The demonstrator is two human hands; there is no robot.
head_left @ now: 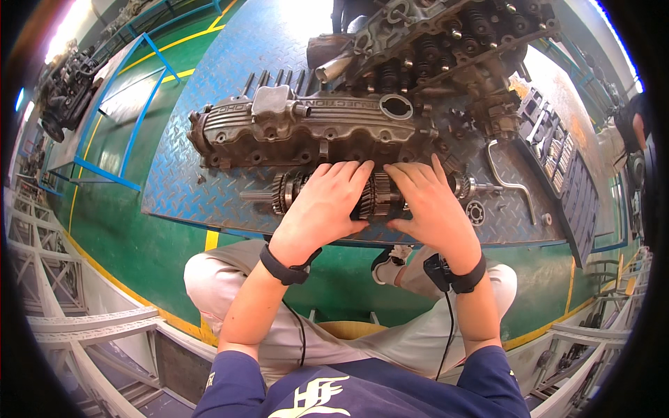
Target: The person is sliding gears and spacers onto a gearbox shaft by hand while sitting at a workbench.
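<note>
A long gear shaft [289, 193] with several toothed gears lies on a steel checker-plate bench [181, 188], parallel to its near edge. My left hand [324, 205] rests over the shaft's middle, fingers curled on a dark gear [380, 198]. My right hand [428, 205] grips the same gear cluster from the right side, thumb underneath. The shaft's right end [481, 187] sticks out past my right hand. Both wrists wear black bands with cables.
A grey ribbed valve cover [306, 125] lies just behind the shaft. A cylinder head with valve springs [446, 49] sits farther back. A bent crank handle [509, 182], a small bearing [475, 212] and a socket tray [557, 153] lie to the right. Another person [637, 125] is at far right.
</note>
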